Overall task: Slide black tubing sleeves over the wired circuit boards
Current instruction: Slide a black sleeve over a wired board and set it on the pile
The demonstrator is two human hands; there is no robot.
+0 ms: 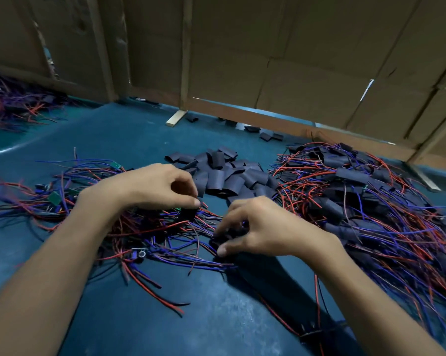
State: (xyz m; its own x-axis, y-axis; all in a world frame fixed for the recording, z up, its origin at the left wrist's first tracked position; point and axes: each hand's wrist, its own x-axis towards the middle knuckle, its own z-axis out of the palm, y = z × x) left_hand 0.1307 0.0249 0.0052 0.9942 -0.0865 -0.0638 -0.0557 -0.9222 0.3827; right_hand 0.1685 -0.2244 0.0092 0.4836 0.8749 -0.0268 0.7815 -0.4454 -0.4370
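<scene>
- Right hand is curled low over the table, thumb and fingertips pinched on a dark piece at the near edge of the wires; it looks like a black sleeve, though the fingers hide most of it.
- Left hand hovers just up and left, fingers bent in, thumb and forefinger closed on a small dark item with a speck of green showing; board or sleeve, cannot tell.
- Between and under both hands lies a tangle of red, blue and black wires, spilling toward the camera.
- Green boards peek out of that tangle on the left; another one sits at its far edge.
- Just beyond the hands, a loose heap of empty sleeves rests on the blue table.
- To the right, a big pile of wired pieces already in black tubing, wires fanning outward.
- A few stray sleeves lie near the cardboard wall at the back.
- Far left, another wire heap against the cardboard.
- A wooden post stands in the wall, its foot on the table.
</scene>
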